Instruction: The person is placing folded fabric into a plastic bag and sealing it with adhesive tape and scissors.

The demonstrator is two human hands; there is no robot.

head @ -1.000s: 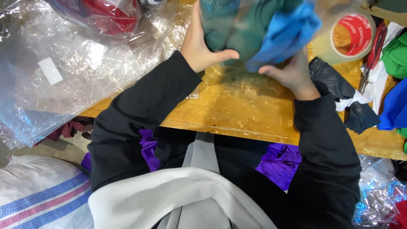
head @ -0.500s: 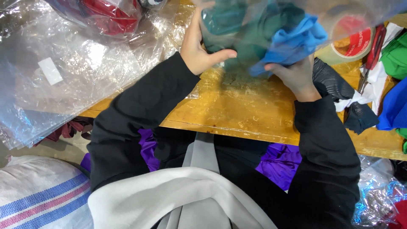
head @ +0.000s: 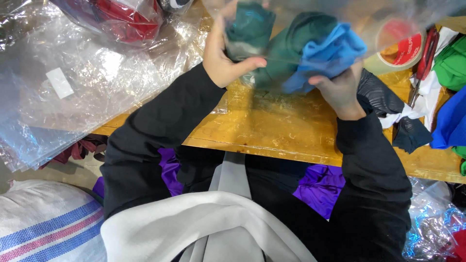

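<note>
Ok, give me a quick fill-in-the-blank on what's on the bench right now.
1. Both hands, left hand and right hand, hold a bundle of green and ____ cloth.
2. The bundle sits inside a clear ____ bag.
3. The tape roll lies on the ____ side of the table.

Missing: blue; plastic; right

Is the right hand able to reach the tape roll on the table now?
Probably not at once: the right hand grips the cloth bundle, though the tape roll lies close beside it, unblocked.

Yellow wooden table (head: 272, 131) (glossy) under plastic sheets (head: 63, 82), tape roll (head: 395, 48), scissors (head: 422, 63)
</note>
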